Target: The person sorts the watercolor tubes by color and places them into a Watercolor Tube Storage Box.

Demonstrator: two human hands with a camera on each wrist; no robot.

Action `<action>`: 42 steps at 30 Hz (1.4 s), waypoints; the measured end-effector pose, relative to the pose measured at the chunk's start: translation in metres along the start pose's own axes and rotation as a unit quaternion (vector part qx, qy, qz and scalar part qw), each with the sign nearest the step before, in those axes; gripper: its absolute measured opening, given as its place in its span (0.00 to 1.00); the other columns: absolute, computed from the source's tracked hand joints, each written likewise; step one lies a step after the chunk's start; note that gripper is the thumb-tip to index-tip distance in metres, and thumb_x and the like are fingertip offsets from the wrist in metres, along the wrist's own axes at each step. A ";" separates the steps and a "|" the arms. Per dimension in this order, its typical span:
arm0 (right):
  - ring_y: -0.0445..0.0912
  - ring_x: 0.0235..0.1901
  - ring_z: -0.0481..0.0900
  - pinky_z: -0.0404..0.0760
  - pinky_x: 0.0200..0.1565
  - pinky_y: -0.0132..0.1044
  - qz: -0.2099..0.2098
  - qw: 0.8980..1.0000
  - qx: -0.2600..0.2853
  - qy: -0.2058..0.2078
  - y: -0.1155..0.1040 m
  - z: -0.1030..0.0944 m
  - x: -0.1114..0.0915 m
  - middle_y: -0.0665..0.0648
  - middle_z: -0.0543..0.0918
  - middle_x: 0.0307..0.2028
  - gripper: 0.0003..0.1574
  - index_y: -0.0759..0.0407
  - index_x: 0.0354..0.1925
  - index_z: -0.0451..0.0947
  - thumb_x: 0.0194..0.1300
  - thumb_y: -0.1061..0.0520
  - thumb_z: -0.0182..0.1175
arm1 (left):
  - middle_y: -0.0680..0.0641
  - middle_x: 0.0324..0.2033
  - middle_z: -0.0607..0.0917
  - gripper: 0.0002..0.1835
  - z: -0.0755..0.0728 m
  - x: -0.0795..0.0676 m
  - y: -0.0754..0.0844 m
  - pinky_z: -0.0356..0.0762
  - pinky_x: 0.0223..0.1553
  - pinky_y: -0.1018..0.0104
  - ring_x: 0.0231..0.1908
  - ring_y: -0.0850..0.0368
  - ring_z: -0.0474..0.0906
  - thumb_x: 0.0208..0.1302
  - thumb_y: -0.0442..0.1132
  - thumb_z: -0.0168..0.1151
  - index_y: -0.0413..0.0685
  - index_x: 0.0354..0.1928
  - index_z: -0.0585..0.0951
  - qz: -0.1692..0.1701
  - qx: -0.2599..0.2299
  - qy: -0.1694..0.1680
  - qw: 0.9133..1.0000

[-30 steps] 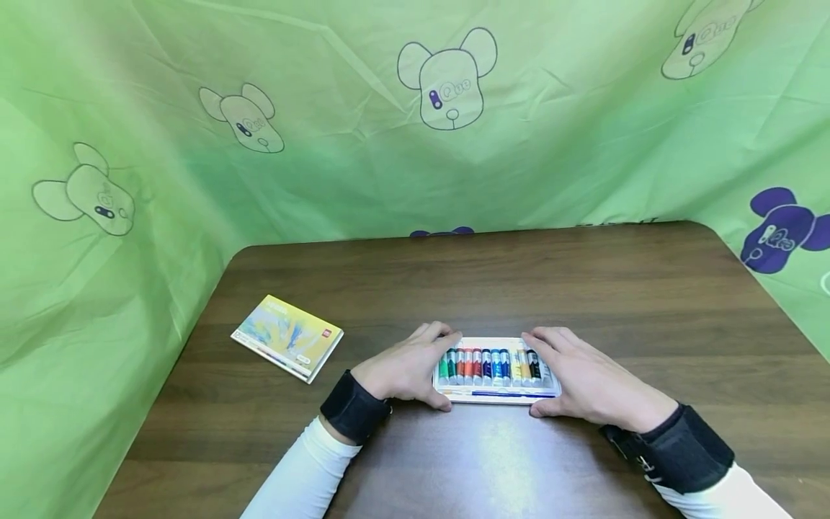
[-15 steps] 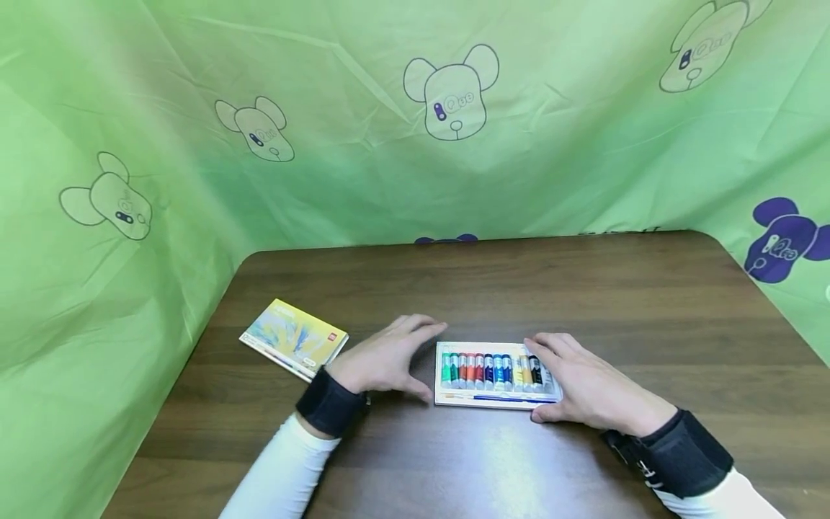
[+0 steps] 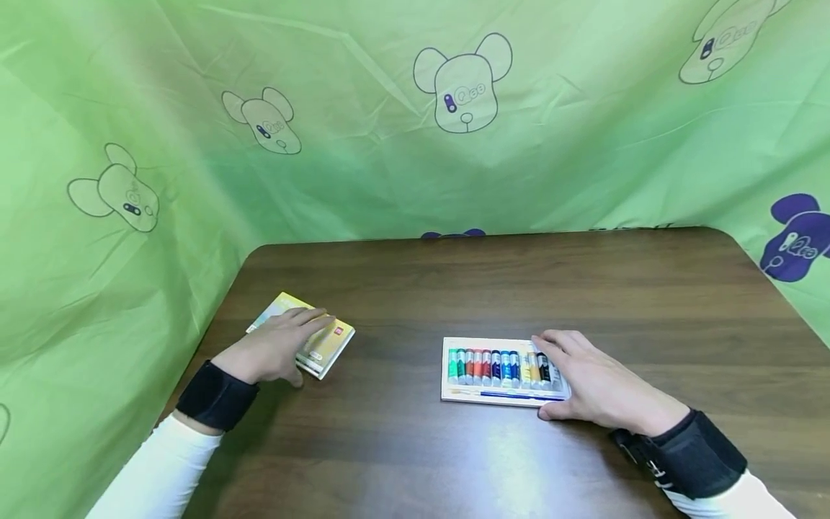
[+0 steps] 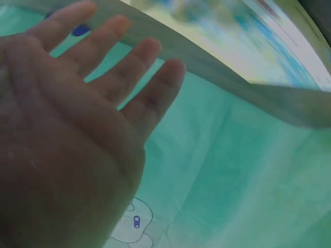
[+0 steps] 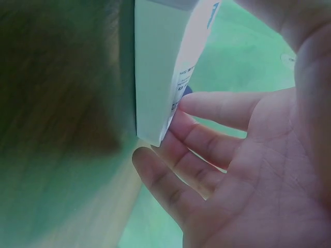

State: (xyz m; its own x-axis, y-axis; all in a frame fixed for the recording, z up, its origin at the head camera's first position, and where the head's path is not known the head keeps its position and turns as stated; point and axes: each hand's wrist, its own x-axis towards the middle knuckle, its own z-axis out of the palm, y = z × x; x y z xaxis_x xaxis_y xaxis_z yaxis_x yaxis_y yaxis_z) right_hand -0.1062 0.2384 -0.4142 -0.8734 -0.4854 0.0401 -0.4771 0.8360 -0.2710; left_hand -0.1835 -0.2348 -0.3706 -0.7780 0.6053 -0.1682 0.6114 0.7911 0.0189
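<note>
A paint set (image 3: 506,371) lies on the wooden table, a white box holding a row of small coloured paint tubes and a slim blue-handled paintbrush (image 3: 519,396). My right hand (image 3: 593,382) grips its right end, thumb at the near edge and fingers at the far edge. In the right wrist view, fingertips meet the white side of the box (image 5: 160,67). At the left, my left hand (image 3: 275,346) reaches over a flat yellow box-like cover (image 3: 331,342) with blue brush-stroke print. Its fingers are extended and partly hide the cover; the left wrist view shows them spread.
The brown table (image 3: 402,447) stretches between the two things and behind them. A green curtain (image 3: 363,166) with printed mouse-like heads hangs behind the table and along its left side.
My left hand has let go of the paint set's left end and moved left to over the yellow cover. My right hand stays at the paint set's right end.
</note>
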 end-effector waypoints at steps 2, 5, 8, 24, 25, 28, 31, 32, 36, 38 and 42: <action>0.55 0.61 0.63 0.71 0.57 0.52 0.002 1.000 -0.001 0.001 0.001 -0.001 -0.001 0.62 0.68 0.62 0.63 0.65 0.66 0.65 0.43 0.28 0.67 | 0.38 0.67 0.67 0.54 0.001 0.000 -0.005 0.64 0.59 0.40 0.64 0.34 0.62 0.27 0.30 0.73 0.44 0.68 0.66 -0.002 0.027 0.013 1.000; 0.55 0.61 0.63 0.70 0.57 0.52 0.001 1.000 -0.001 0.004 0.001 0.000 -0.001 0.63 0.68 0.62 0.63 0.65 0.66 0.65 0.42 0.28 0.67 | 0.39 0.68 0.66 0.53 0.004 0.004 -0.008 0.63 0.60 0.40 0.65 0.34 0.61 0.30 0.22 0.65 0.45 0.70 0.65 0.000 0.048 0.018 0.999; 0.55 0.61 0.63 0.70 0.57 0.52 -0.004 1.000 -0.001 0.008 0.001 0.001 -0.001 0.63 0.68 0.62 0.64 0.66 0.66 0.65 0.43 0.27 0.66 | 0.41 0.66 0.68 0.52 0.007 0.009 -0.007 0.62 0.61 0.41 0.65 0.34 0.61 0.32 0.21 0.62 0.46 0.70 0.64 0.002 0.046 0.010 0.999; 0.57 0.64 0.63 0.66 0.59 0.56 -0.023 1.000 0.008 0.005 0.000 0.000 0.000 0.63 0.65 0.67 0.66 0.62 0.69 0.61 0.43 0.26 0.65 | 0.41 0.57 0.69 0.55 0.007 0.023 0.017 0.69 0.55 0.51 0.53 0.43 0.70 0.31 0.52 0.75 0.38 0.66 0.65 -0.002 -0.044 -0.001 0.999; 0.56 0.64 0.63 0.66 0.59 0.56 -0.025 1.000 0.008 0.007 0.000 0.001 0.000 0.62 0.65 0.67 0.65 0.62 0.69 0.61 0.43 0.27 0.66 | 0.42 0.55 0.70 0.54 0.007 0.024 0.021 0.70 0.53 0.53 0.51 0.46 0.71 0.31 0.53 0.75 0.38 0.65 0.66 0.006 -0.051 0.006 0.999; 0.55 0.64 0.64 0.65 0.60 0.55 -0.032 0.999 0.008 0.016 0.001 0.002 0.000 0.61 0.67 0.65 0.62 0.61 0.69 0.62 0.44 0.30 0.67 | 0.46 0.53 0.69 0.52 0.006 0.030 0.036 0.71 0.50 0.58 0.48 0.52 0.70 0.31 0.56 0.73 0.40 0.63 0.67 0.029 -0.063 0.015 0.997; 0.56 0.63 0.65 0.65 0.60 0.55 -0.033 0.999 0.011 0.018 0.001 0.005 0.001 0.61 0.67 0.65 0.61 0.60 0.69 0.63 0.44 0.30 0.67 | 0.47 0.55 0.69 0.53 0.006 0.037 0.050 0.69 0.54 0.58 0.52 0.51 0.69 0.32 0.57 0.71 0.41 0.65 0.66 0.039 -0.060 0.012 0.997; 0.56 0.63 0.64 0.65 0.60 0.56 -0.031 0.999 0.012 0.017 0.002 0.006 0.001 0.62 0.67 0.66 0.62 0.59 0.69 0.62 0.44 0.29 0.66 | 0.46 0.57 0.70 0.55 0.006 0.040 0.055 0.68 0.56 0.57 0.54 0.50 0.68 0.33 0.58 0.71 0.41 0.66 0.65 0.039 -0.057 0.008 0.998; 0.56 0.65 0.63 0.64 0.61 0.56 -0.032 0.999 0.014 0.019 0.002 0.009 0.001 0.61 0.65 0.67 0.63 0.58 0.70 0.61 0.45 0.26 0.64 | 0.42 0.61 0.69 0.59 0.008 0.050 0.070 0.61 0.63 0.54 0.61 0.46 0.64 0.34 0.58 0.70 0.37 0.70 0.60 0.033 -0.056 -0.002 0.998; 0.55 0.64 0.63 0.63 0.61 0.55 -0.037 0.999 0.012 0.022 0.001 0.010 0.002 0.60 0.67 0.66 0.62 0.58 0.70 0.61 0.46 0.26 0.63 | 0.44 0.60 0.70 0.58 0.010 0.055 0.077 0.61 0.63 0.55 0.60 0.48 0.64 0.33 0.58 0.70 0.38 0.69 0.61 0.031 -0.063 -0.008 0.997; 0.53 0.63 0.65 0.64 0.61 0.54 -0.038 0.999 0.008 0.027 0.000 0.010 0.002 0.58 0.69 0.64 0.60 0.58 0.69 0.62 0.47 0.27 0.63 | 0.47 0.58 0.69 0.55 0.011 0.062 0.091 0.66 0.57 0.57 0.56 0.52 0.65 0.32 0.57 0.71 0.43 0.67 0.65 0.026 -0.088 -0.031 0.995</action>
State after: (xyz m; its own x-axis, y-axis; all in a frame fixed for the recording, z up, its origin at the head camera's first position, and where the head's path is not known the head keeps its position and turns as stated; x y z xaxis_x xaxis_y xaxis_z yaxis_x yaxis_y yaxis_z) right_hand -0.1072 0.2349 -0.4241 -0.8392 -0.5320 0.1128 -0.5405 0.7929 -0.2813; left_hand -0.1749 -0.1265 -0.3904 -0.7328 0.6428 -0.2232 0.6111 0.7659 0.1997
